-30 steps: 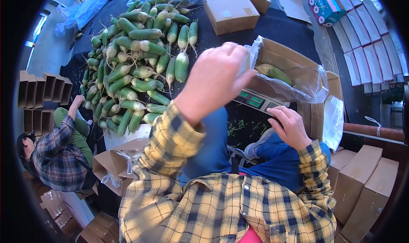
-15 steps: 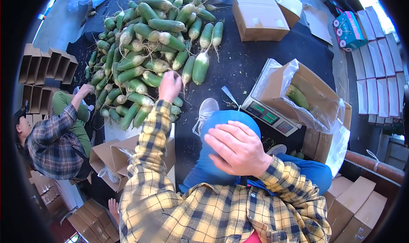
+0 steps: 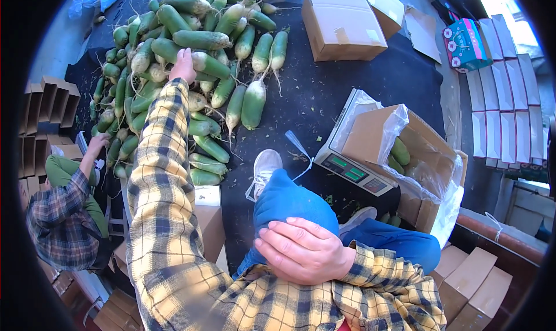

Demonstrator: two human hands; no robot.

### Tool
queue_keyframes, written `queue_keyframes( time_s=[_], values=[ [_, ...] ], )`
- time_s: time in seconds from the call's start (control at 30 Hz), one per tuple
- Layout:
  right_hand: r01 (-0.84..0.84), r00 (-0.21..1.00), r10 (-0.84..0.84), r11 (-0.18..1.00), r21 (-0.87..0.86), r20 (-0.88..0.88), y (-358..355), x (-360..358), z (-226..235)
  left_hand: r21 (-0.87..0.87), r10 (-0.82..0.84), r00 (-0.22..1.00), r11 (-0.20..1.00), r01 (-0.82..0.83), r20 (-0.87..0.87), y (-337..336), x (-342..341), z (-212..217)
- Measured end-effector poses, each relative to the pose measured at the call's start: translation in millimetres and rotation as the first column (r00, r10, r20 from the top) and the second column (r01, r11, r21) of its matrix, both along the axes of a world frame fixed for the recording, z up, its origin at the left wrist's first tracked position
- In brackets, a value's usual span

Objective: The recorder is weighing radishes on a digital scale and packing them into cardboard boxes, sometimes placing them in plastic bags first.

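Observation:
A big heap of green radishes [image 3: 200, 39] with pale root ends lies ahead and to the left. My left hand [image 3: 183, 68] reaches far into it, its fingers closed around the end of one green radish [image 3: 164, 48]; the fingertips are partly hidden. My right hand [image 3: 304, 250] rests on my bent knee, fingers stretched out and holding nothing. To the right, a lined carton [image 3: 370, 135] with a few green radishes [image 3: 399, 151] inside lies tilted on a digital scale [image 3: 353, 171].
A closed cardboard box [image 3: 341, 26] stands beyond the scale. White cartons [image 3: 507, 102] are stacked at far right, near a teal printed box [image 3: 466, 44]. On the left another person [image 3: 61, 221] sits, a hand at the heap's edge. Brown cartons [image 3: 469, 282] stand at lower right.
My left hand has moved farther forward and left over the heap. My right hand stays on the knee. The view has shifted to the right, and more of the carton's radishes show.

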State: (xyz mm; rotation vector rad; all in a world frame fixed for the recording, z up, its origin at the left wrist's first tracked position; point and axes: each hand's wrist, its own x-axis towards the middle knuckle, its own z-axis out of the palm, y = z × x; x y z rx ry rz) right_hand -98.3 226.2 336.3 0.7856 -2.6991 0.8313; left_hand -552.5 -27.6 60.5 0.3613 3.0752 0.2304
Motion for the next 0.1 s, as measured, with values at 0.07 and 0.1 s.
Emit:
queue_keyframes(
  time_s=[0.07,0.1],
  values=[
    [0.008,1.000,-0.009,1.000,0.010,0.015,3,-2,-6,-0.077,0.117,0.980,0.991,-0.106,0.162,17,0,-10],
    [0.020,1.000,-0.020,1.000,0.013,0.004,3,-2,-9,-0.146,0.211,0.947,0.973,-0.179,0.243,23,1,-14]
  ],
)
